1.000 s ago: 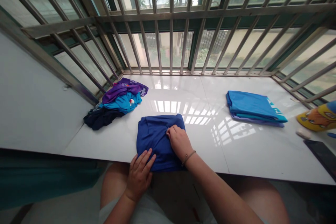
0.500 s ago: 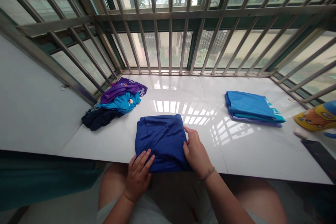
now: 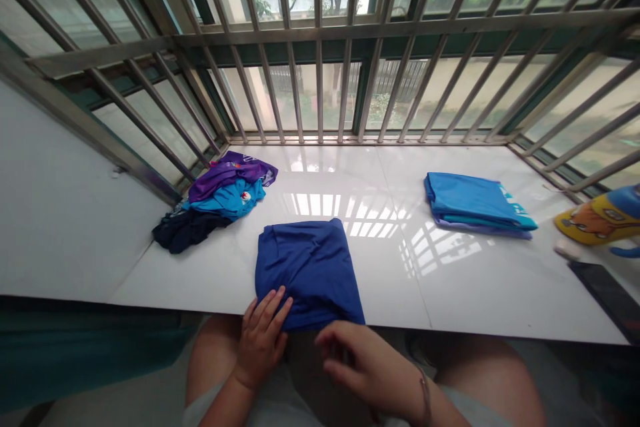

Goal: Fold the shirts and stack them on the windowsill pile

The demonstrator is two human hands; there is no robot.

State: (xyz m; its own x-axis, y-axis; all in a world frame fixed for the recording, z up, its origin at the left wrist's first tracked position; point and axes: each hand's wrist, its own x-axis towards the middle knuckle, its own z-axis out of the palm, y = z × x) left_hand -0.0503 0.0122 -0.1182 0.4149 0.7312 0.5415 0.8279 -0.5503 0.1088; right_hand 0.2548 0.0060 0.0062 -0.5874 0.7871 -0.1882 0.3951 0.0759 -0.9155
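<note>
A dark blue garment (image 3: 310,273), folded into a rough rectangle with creases, lies flat at the near edge of the white ledge. My left hand (image 3: 265,333) rests on its lower left corner, fingers stretched out flat over the cloth. Just below the garment's near edge is my right hand (image 3: 365,367), off the cloth, slightly blurred. Its fingers are loosely bent, the thumb stands apart from them, and nothing shows between them. A thin bracelet is on the right wrist.
Crumpled purple, light blue and navy clothes (image 3: 220,193) are heaped at the left. To the right sits a folded stack of blue clothes (image 3: 475,203). Beyond it are a yellow and blue cartoon object (image 3: 597,217), a small pale item (image 3: 567,250) and a black flat object (image 3: 603,297). Metal bars (image 3: 320,93) line the window.
My right hand has left the garment's right side and moved down towards me, its fingers now bent. My left hand stays on the cloth. The view has shifted slightly.
</note>
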